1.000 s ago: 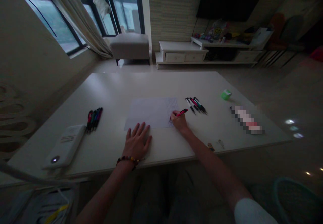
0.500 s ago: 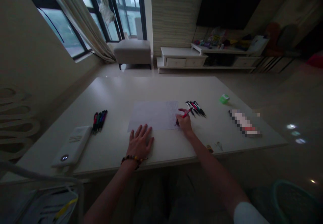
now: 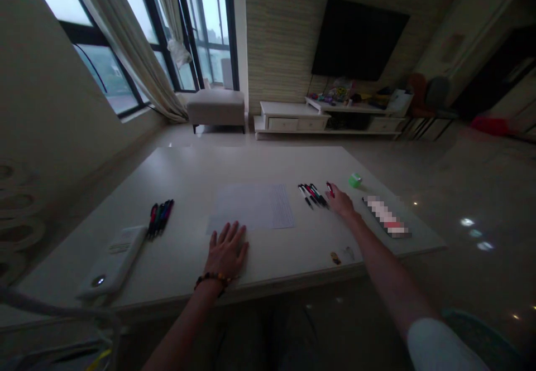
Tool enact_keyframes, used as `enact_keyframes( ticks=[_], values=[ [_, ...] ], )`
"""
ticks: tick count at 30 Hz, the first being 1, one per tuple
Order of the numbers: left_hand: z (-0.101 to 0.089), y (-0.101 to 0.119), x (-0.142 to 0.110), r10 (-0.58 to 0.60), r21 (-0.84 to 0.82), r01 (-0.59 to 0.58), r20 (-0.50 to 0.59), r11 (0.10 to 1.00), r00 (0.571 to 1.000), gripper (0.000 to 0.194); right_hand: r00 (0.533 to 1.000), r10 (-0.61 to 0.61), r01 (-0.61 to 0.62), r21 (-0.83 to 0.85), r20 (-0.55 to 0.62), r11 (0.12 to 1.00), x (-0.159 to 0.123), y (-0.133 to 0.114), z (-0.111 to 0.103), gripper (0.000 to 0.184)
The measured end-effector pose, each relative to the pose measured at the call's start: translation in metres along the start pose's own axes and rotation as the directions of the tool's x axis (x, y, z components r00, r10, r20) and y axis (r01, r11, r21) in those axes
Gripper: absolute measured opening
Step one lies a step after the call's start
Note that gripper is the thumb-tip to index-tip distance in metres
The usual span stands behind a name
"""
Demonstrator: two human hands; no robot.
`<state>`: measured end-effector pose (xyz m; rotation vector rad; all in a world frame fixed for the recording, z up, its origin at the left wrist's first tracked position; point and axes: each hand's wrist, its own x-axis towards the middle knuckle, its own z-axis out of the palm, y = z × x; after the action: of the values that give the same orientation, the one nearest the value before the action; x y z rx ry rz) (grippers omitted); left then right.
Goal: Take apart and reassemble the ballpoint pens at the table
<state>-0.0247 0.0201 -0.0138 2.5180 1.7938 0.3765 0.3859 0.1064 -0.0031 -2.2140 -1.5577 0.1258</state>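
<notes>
My left hand (image 3: 225,254) lies flat with spread fingers on the white table, its fingertips at the lower edge of a sheet of paper (image 3: 247,206). Rows of fine writing run along the paper's right side. My right hand (image 3: 341,201) is closed on a red pen (image 3: 330,188), just right of a row of several pens (image 3: 312,195) laid side by side. Part of the pen is hidden by the fingers. A small green object (image 3: 355,180) stands beyond this hand, and a blurred-out flat device (image 3: 386,216) lies to its right.
Another bunch of pens (image 3: 159,219) lies on the left, by a white box-like device (image 3: 114,262). Two small items, one of them brown (image 3: 335,258), lie near the table's front edge (image 3: 293,280). Beyond the table stand a grey bench (image 3: 215,109) and a low white cabinet (image 3: 293,117).
My right hand has moved off the paper to the right, past the row of pens, with the red pen. My left hand stays flat. The camera has tilted up a little.
</notes>
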Motion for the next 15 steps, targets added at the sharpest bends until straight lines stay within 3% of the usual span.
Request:
enact_keyframes(
  ticks=[3, 7, 9, 12, 15],
  values=[
    [-0.001, -0.001, -0.001, -0.001, 0.002, 0.001, -0.003, 1.0, 1.0, 0.049, 0.999, 0.013, -0.01, -0.068, 0.034, 0.998, 0.016, 0.012, 0.011, 0.041],
    [0.001, -0.003, -0.001, 0.004, -0.002, -0.005, -0.005, 1.0, 1.0, 0.049, 0.997, -0.075, 0.077, 0.054, -0.021, 0.996, 0.018, 0.015, 0.031, 0.04],
    [0.001, -0.003, -0.001, 0.003, -0.007, -0.003, -0.011, 1.0, 1.0, 0.049, 0.992, -0.093, 0.105, 0.148, -0.083, 0.983, 0.013, 0.016, 0.037, 0.043],
    [0.001, 0.001, -0.004, -0.001, -0.021, 0.0, -0.03, 1.0, 1.0, 0.049, 0.976, -0.018, 0.081, 0.286, -0.218, 0.955, -0.003, 0.019, 0.039, 0.048],
    [-0.007, 0.002, -0.007, -0.014, -0.052, 0.007, -0.129, 0.999, 0.991, 0.048, 0.948, 0.063, 0.063, 0.375, -0.313, 0.925, -0.027, 0.026, 0.037, 0.048]
  ],
)
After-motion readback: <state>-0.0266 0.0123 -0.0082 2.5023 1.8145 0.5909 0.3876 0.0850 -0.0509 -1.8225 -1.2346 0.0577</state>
